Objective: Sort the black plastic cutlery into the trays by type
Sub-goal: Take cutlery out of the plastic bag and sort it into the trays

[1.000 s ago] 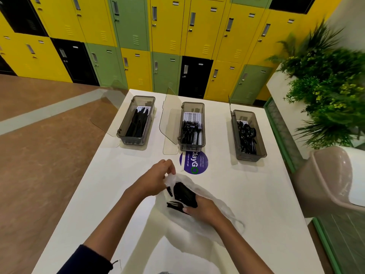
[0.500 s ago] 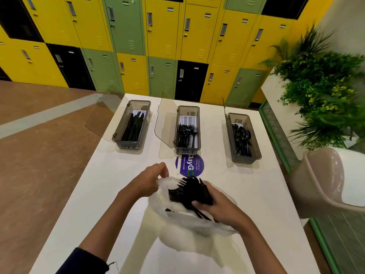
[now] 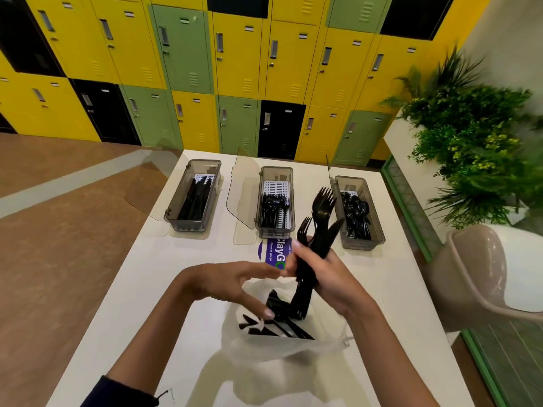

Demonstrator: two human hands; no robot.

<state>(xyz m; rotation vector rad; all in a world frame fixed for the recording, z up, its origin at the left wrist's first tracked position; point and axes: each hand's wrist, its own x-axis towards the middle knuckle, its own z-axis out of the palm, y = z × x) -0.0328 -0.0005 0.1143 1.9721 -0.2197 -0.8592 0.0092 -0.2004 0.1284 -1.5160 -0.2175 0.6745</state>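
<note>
On the table (image 3: 152, 289) stand three trays: knives (image 3: 194, 198), forks (image 3: 274, 202), spoons (image 3: 357, 214). Your right hand (image 3: 329, 274) grips a bunch (image 3: 316, 239) upright, forks and maybe a knife showing; pick out one type before dropping. Your left hand (image 3: 232, 284) is open, fingers spread over the bag (image 3: 293, 345), where more cutlery lies.

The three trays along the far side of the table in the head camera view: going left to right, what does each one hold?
Left tray with knives → middle tray with forks → right tray with spoons. The bunch of forks gripped in the right hand partly overlaps the gap before the right tray, so it is left out of the order.
</note>
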